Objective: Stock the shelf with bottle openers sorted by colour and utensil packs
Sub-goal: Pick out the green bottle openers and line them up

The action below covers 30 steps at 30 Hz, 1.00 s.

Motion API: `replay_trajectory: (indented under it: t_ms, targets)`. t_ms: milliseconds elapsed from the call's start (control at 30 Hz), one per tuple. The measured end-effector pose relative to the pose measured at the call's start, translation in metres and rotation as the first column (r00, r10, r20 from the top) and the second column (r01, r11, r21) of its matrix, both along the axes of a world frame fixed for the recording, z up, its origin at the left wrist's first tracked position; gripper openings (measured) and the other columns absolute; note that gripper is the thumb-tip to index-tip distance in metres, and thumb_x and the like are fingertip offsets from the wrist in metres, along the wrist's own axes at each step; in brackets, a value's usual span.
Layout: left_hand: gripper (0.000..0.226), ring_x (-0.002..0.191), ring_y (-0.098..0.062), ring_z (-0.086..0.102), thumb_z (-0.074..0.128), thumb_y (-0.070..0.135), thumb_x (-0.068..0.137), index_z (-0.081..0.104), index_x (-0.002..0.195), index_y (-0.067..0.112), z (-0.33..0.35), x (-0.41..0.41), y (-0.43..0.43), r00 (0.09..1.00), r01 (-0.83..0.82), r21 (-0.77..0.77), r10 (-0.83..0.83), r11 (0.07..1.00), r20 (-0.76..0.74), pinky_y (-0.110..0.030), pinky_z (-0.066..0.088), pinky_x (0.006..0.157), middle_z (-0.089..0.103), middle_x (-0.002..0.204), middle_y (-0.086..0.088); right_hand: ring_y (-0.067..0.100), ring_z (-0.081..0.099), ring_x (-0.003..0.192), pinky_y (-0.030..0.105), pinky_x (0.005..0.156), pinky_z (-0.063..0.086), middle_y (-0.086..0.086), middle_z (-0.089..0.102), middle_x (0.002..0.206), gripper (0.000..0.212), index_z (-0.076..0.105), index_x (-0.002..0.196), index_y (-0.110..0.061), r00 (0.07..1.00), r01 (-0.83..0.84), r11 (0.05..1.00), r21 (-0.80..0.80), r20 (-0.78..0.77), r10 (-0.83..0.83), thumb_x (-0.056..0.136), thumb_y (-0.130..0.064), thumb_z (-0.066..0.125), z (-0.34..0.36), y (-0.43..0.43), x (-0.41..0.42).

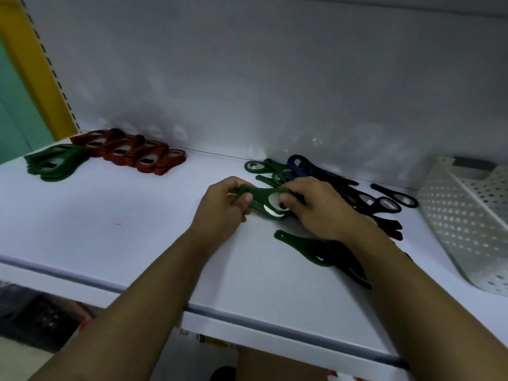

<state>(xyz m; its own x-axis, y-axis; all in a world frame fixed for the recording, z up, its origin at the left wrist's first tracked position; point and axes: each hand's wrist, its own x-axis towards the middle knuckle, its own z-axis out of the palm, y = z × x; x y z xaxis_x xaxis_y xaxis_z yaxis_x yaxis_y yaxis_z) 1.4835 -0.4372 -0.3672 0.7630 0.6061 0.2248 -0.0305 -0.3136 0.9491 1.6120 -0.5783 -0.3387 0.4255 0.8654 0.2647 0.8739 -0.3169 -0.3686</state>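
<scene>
On the white shelf (132, 215), my left hand (220, 213) and my right hand (319, 207) together hold a small stack of green bottle openers (261, 199) just above the surface. The left grips the handle ends; the right pinches the heads. A loose mixed pile of green, blue and black openers (343, 188) lies behind and right of my right hand. One green opener (299, 246) lies under my right forearm. At the far left sit a sorted green stack (55, 163) and a row of red openers (132, 151).
A perforated metal divider (467, 224) lies tilted at the right end of the shelf. A yellow slotted upright (38, 67) stands at the left. The shelf's front edge (247, 323) runs across below my forearms, with a lower shelf beneath.
</scene>
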Motion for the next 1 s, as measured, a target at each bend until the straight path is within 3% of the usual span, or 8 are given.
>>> replay_trajectory:
  t_ms: [100,200,433,533,633,767,900,1000]
  targets:
    - [0.019,0.066,-0.020,0.055,0.052,-0.002,0.095,0.064,0.088,0.010,0.001,0.000,0.001,0.994,0.065,-0.242,-0.043,0.968,0.097,-0.026,0.044,0.055,0.063,0.072,-0.007,0.011,0.062,0.090,0.019,0.081,0.047,-0.005,0.069,0.097,0.015,0.070,0.106,-0.021,0.979,0.064,0.977,0.205,-0.204,-0.021,0.094,-0.022,0.061,0.005,0.002,-0.006]
    - [0.011,0.064,-0.026,0.051,0.058,0.004,0.085,0.065,0.087,0.011,0.002,0.001,-0.001,0.988,0.122,-0.289,-0.089,0.950,0.124,-0.028,0.037,0.050,0.062,0.068,-0.011,0.017,0.065,0.079,0.027,0.077,0.054,0.001,0.068,0.083,0.014,0.070,0.096,-0.027,0.924,0.160,0.923,0.349,-0.383,-0.016,0.085,-0.019,0.073,0.011,0.002,-0.008]
    - [0.011,0.051,0.004,0.056,0.061,0.017,0.094,0.058,0.095,0.027,0.003,0.002,-0.018,0.939,0.343,0.222,-0.326,0.913,-0.111,-0.009,0.041,0.052,0.062,0.066,0.018,0.002,0.065,0.073,0.014,0.071,0.052,-0.010,0.071,0.079,0.014,0.074,0.090,-0.020,0.942,-0.028,0.982,0.188,-0.323,0.088,0.079,-0.012,0.077,0.014,-0.004,-0.011]
    - [0.013,0.060,0.010,0.057,0.054,0.016,0.098,0.056,0.108,0.024,0.000,0.003,-0.016,0.937,0.346,0.271,-0.315,0.898,-0.153,-0.006,0.040,0.056,0.060,0.065,0.023,0.001,0.064,0.074,0.013,0.069,0.050,-0.010,0.069,0.082,0.023,0.069,0.093,-0.025,0.963,0.009,0.986,0.164,-0.267,0.035,0.075,-0.023,0.082,0.020,-0.005,-0.012]
    - [0.014,0.067,0.010,0.053,0.048,0.019,0.101,0.055,0.113,0.017,-0.005,0.003,-0.015,0.970,0.237,0.389,-0.198,0.890,-0.138,-0.008,0.037,0.059,0.055,0.078,0.017,-0.005,0.058,0.075,0.007,0.064,0.041,-0.018,0.063,0.085,0.038,0.062,0.092,-0.032,0.979,0.038,0.998,-0.040,-0.200,-0.045,0.064,-0.039,0.086,0.035,-0.017,-0.007]
    - [0.011,0.058,0.000,0.051,0.041,0.022,0.104,0.047,0.108,0.015,-0.007,0.003,-0.015,0.996,0.070,0.266,-0.055,0.961,-0.064,-0.014,0.036,0.054,0.061,0.081,0.010,-0.005,0.056,0.075,0.009,0.058,0.036,-0.020,0.061,0.085,0.046,0.066,0.099,-0.032,0.993,-0.027,0.929,-0.368,-0.119,-0.018,0.061,-0.046,0.087,0.035,-0.024,-0.011]
    - [0.013,0.051,0.004,0.049,0.038,0.021,0.105,0.047,0.107,0.013,-0.006,0.004,-0.016,0.996,0.076,0.217,-0.066,0.973,-0.052,-0.010,0.035,0.053,0.067,0.080,0.007,-0.005,0.056,0.075,0.011,0.063,0.038,-0.020,0.062,0.087,0.048,0.063,0.117,-0.030,0.990,-0.094,0.907,-0.412,-0.137,0.041,0.073,-0.032,0.083,0.024,-0.014,-0.014]
    - [0.011,0.050,-0.002,0.043,0.039,0.025,0.104,0.048,0.099,0.019,-0.008,0.007,-0.012,0.998,0.057,0.120,-0.055,0.991,-0.019,-0.024,0.036,0.057,0.062,0.070,0.009,-0.007,0.052,0.073,0.010,0.064,0.036,-0.020,0.061,0.089,0.049,0.061,0.125,-0.029,0.987,-0.130,0.904,-0.408,-0.137,0.080,0.079,-0.023,0.078,0.021,-0.011,-0.017]
